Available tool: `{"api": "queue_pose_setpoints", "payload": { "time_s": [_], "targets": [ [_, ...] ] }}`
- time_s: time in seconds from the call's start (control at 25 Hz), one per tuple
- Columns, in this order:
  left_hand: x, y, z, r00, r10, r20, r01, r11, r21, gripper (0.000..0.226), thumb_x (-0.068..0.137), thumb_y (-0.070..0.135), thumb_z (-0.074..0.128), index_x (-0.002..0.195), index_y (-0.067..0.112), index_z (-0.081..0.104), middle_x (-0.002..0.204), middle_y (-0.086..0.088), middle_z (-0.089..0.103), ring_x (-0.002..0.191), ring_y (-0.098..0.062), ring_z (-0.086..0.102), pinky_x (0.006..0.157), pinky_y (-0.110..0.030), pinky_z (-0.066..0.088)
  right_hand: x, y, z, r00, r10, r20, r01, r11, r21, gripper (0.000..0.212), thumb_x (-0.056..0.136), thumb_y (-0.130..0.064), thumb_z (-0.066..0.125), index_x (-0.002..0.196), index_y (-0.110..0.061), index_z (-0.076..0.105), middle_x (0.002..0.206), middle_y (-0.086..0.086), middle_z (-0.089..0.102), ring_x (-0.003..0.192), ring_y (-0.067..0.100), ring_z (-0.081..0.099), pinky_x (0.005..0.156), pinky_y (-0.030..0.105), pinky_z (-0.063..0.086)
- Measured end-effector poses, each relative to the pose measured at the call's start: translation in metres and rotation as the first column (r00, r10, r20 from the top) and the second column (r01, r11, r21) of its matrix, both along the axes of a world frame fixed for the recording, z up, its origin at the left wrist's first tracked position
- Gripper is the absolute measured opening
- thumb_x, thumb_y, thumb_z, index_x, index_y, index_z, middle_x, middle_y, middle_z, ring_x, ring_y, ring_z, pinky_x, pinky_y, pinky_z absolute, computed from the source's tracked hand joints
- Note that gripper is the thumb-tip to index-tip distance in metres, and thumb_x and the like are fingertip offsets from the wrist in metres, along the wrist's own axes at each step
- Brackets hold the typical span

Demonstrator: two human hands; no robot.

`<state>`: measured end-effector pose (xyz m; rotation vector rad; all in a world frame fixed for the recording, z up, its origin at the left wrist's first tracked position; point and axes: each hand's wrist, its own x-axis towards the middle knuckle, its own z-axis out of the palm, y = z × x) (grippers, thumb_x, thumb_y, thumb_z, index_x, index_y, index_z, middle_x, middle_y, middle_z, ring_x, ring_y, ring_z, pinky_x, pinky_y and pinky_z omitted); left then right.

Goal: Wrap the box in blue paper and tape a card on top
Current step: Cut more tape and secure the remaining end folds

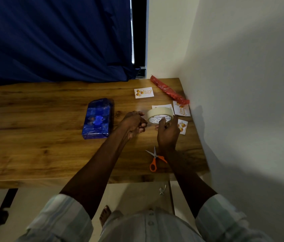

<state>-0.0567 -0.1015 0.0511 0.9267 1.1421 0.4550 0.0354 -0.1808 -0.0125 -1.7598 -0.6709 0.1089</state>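
While a box (pixel 97 118) already wrapped in blue paper lies at the left of the wooden tabletop (pixel 33 137), a person's left hand (pixel 134 124) curls loosely beside a roll of masking tape (pixel 159 114), gripped by the right hand (pixel 168 132). Orange-handled scissors (pixel 154 158) lie below; cards (pixel 144 92) and a red roll (pixel 169 89) sit right.

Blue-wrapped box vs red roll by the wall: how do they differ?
The blue-wrapped box is a flat, broad block; the red roll is long and thin. The box lies mid-table, square to the table edge; the roll lies diagonally at the far right corner. Both rest on the table, untouched by either hand.
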Motion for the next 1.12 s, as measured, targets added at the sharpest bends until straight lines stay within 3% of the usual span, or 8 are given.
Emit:
{"api": "queue_pose_setpoints", "payload": {
  "time_s": [0.12, 0.36, 0.44, 0.56, 0.8, 0.88, 1.0, 1.12],
  "targets": [
    [-0.002, 0.002, 0.002, 0.999, 0.018, 0.038, -0.016, 0.999, -0.041, 0.034, 0.088, -0.017, 0.034, 0.110, 0.008, 0.043, 0.067, -0.008, 0.045, 0.042, -0.010, 0.039, 0.040, -0.020, 0.027, 0.001, 0.000, 0.000, 1.000, 0.006, -0.020, -0.005, 1.000, 0.014, 0.037, 0.098, -0.014, 0.054, 0.130, 0.003, 0.049, 0.094, 0.017, 0.069, 0.074, 0.010, 0.058, 0.055, -0.002, 0.038],
    [-0.015, 0.014, -0.002, 0.978, 0.104, 0.179, -0.104, 0.995, -0.012, 0.028, 0.092, -0.011, 0.042, 0.112, 0.008, 0.050, 0.085, -0.011, 0.059, 0.060, -0.012, 0.055, 0.048, -0.023, 0.044, 0.010, -0.003, -0.001, 0.962, 0.066, -0.265, -0.059, 0.998, 0.032, 0.033, 0.096, -0.010, 0.053, 0.129, -0.010, 0.049, 0.094, 0.009, 0.069, 0.063, 0.009, 0.065, 0.057, 0.012, 0.051],
    [-0.018, 0.015, -0.010, 0.984, 0.048, 0.174, -0.067, 0.992, 0.106, 0.028, 0.093, -0.006, 0.046, 0.113, 0.009, 0.057, 0.101, -0.009, 0.063, 0.081, -0.014, 0.064, 0.067, -0.028, 0.052, 0.009, 0.000, 0.002, 0.871, 0.143, -0.469, -0.116, 0.989, 0.087, 0.031, 0.094, -0.007, 0.053, 0.118, -0.024, 0.045, 0.078, 0.016, 0.071, 0.052, 0.021, 0.066, 0.050, 0.029, 0.056],
    [-0.022, 0.001, -0.022, 0.968, -0.129, 0.216, 0.099, 0.984, 0.145, 0.027, 0.090, -0.006, 0.054, 0.109, 0.011, 0.063, 0.106, -0.004, 0.067, 0.096, -0.015, 0.064, 0.088, -0.032, 0.050, 0.009, 0.009, 0.006, 0.668, 0.161, -0.726, -0.175, 0.983, 0.056, 0.007, 0.093, -0.006, 0.049, 0.092, -0.003, 0.056, 0.057, 0.014, 0.064, 0.042, 0.020, 0.061, 0.039, 0.025, 0.048],
    [-0.015, -0.013, -0.033, 0.970, -0.176, 0.166, 0.103, 0.921, 0.375, 0.033, 0.082, 0.000, 0.070, 0.114, -0.007, 0.063, 0.111, -0.021, 0.068, 0.093, -0.018, 0.068, 0.083, -0.026, 0.054, -0.004, 0.011, 0.006, 0.416, 0.205, -0.886, -0.324, 0.944, 0.066, 0.015, 0.094, -0.012, 0.054, 0.088, 0.000, 0.062, 0.066, 0.009, 0.063, 0.051, 0.014, 0.058, 0.043, 0.021, 0.045],
    [-0.016, -0.011, -0.029, 0.972, -0.221, 0.078, 0.159, 0.865, 0.475, 0.033, 0.085, 0.000, 0.067, 0.117, -0.004, 0.063, 0.109, -0.017, 0.069, 0.089, -0.010, 0.068, 0.080, -0.021, 0.053, -0.001, 0.010, 0.004, 0.488, 0.149, -0.860, -0.385, 0.921, -0.059, 0.022, 0.095, -0.018, 0.056, 0.102, 0.002, 0.060, 0.078, 0.010, 0.065, 0.060, 0.017, 0.062, 0.048, 0.024, 0.047],
    [-0.026, 0.005, -0.018, 0.916, -0.340, -0.212, 0.398, 0.717, 0.573, 0.036, 0.088, 0.004, 0.065, 0.124, 0.005, 0.061, 0.114, -0.007, 0.067, 0.090, -0.002, 0.064, 0.076, -0.011, 0.049, 0.022, 0.004, 0.014, 0.873, 0.140, -0.467, -0.286, 0.923, -0.257, 0.029, 0.092, -0.021, 0.059, 0.119, -0.010, 0.060, 0.109, 0.003, 0.064, 0.097, 0.016, 0.061, 0.064, 0.019, 0.042],
    [-0.038, 0.026, -0.007, 0.791, -0.429, -0.435, 0.611, 0.573, 0.546, 0.036, 0.089, 0.007, 0.063, 0.125, 0.013, 0.061, 0.122, 0.000, 0.064, 0.108, -0.011, 0.058, 0.084, -0.017, 0.046, 0.036, 0.010, 0.051, 0.858, 0.391, -0.334, -0.473, 0.854, -0.216, 0.025, 0.092, -0.017, 0.057, 0.114, -0.008, 0.066, 0.114, 0.009, 0.065, 0.099, 0.021, 0.061, 0.071, 0.019, 0.044]
  ]
}}
